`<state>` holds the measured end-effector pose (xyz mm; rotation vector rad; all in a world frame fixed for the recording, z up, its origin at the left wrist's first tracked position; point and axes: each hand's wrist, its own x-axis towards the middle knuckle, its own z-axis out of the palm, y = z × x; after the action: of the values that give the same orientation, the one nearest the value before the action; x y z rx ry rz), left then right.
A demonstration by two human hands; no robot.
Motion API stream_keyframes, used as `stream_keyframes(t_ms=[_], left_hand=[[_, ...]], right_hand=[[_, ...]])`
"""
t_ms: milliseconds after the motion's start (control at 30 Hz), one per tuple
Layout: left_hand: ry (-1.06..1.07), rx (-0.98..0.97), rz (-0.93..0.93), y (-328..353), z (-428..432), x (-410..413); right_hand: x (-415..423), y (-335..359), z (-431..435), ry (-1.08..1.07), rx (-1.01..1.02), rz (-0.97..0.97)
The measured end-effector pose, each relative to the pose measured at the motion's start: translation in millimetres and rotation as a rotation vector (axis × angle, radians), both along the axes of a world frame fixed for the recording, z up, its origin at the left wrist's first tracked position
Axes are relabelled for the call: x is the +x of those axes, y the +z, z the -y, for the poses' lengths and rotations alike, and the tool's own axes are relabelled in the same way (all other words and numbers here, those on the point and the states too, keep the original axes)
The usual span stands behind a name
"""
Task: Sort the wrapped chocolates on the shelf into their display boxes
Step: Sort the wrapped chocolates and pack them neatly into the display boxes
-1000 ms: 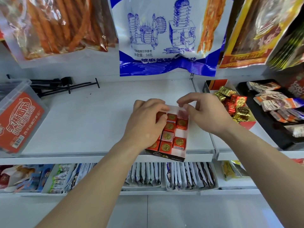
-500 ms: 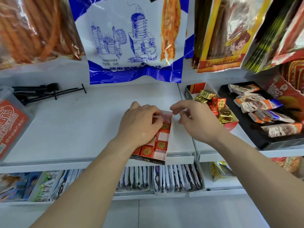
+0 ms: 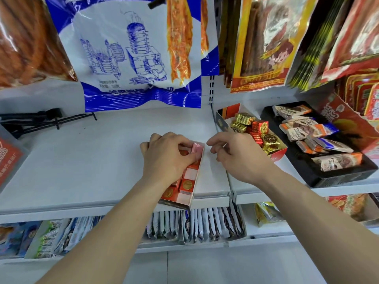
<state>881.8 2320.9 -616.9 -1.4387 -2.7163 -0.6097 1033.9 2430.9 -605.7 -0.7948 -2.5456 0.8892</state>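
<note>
Most red squares [image 3: 186, 184] lie packed in the narrow box [image 3: 196, 177], gripped by the left hand [image 3: 167, 158]. The right hand [image 3: 235, 157] hovers loosely curled, apparently empty. The neighbouring box [image 3: 277, 155] holds mixed chocolates [image 3: 260, 128], not yet sorted.

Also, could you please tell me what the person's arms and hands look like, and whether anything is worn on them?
The left forearm and right forearm are bare to the frame's lower edge, with no sleeves showing. The left hand and right hand wear no gloves, and no watch, bracelet or ring is visible on either.
</note>
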Motion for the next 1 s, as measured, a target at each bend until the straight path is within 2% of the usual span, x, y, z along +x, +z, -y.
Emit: stream_keyframes(t_ms=[133, 300, 433, 500, 600, 700, 767, 1000], left_hand=[[-0.013, 0.109, 0.105, 1.8, -0.2, 1.7], [-0.081, 0.288, 0.388, 21.2, 8.6, 0.7], [-0.132, 0.288, 0.438, 27.0, 20.2, 0.0], [-0.143, 0.198, 0.373, 23.4, 21.7, -5.0], [-0.208, -0.091, 0.086, 16.5, 19.7, -8.5], [-0.27, -0.255, 0.018, 13.8, 16.0, -4.0], [-0.278, -0.264, 0.006, 13.4, 14.2, -2.9], [-0.28, -0.115, 0.034, 17.8, 13.8, -1.2]], right_hand=[[-2.3, -3.8, -2.7, -0.015, 0.039, 0.006], [-8.0, -1.0, 3.2, -0.003, 0.026, -0.045], [-10.3, 3.8, 7.3, -0.002, -0.037, -0.092], [-7.8, 6.0, 6.1, -0.056, -0.035, -0.145], [-1.0, 7.6, 1.9, -0.116, -0.003, -0.174], [4.6, 5.2, 0.8, -0.101, 0.064, -0.107], [6.3, 3.4, 1.1, -0.09, 0.079, -0.077], [6.4, 6.0, -0.2, -0.114, 0.017, -0.104]])
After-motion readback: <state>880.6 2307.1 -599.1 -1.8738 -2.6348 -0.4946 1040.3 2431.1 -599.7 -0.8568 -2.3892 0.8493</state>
